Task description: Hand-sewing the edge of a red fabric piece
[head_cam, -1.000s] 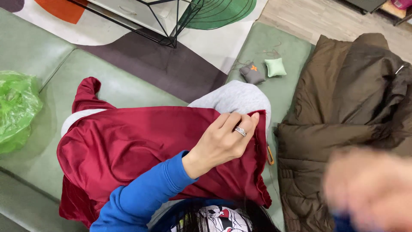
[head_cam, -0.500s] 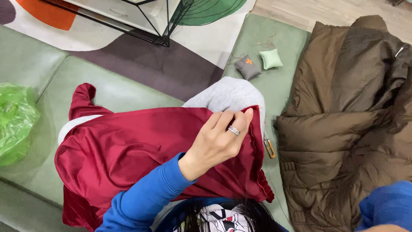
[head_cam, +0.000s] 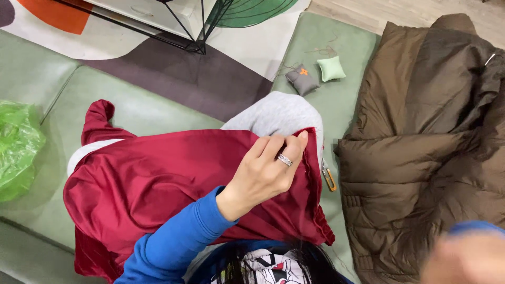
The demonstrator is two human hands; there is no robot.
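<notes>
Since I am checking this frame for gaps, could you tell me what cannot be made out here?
- Right hand: blurred and cut off by the bottom edge; head view, grip unreadable.
- Left hand: fingertips curl over the red cloth; whatever they pinch is hidden.
- Small orange-handled tool: too small to identify.

Cloth over lap, left hand on it, right hand low at the frame's corner.

Left hand (head_cam: 265, 171) rests on the cloth (head_cam: 168, 179), which drapes over the knee (head_cam: 279, 113) on the sofa cushion (head_cam: 142, 110). Just right of the hand, a small tool (head_cam: 330, 179) lies on the seat; farther right, a puffy coat (head_cam: 426, 158). Beyond the hand, two small pincushions (head_cam: 315, 74) side by side. Well left, a plastic bag (head_cam: 18, 150). Rug (head_cam: 210, 79) and wire table frame (head_cam: 194, 31) farther off. Right hand (head_cam: 463, 260) blurred, before the coat.
</notes>
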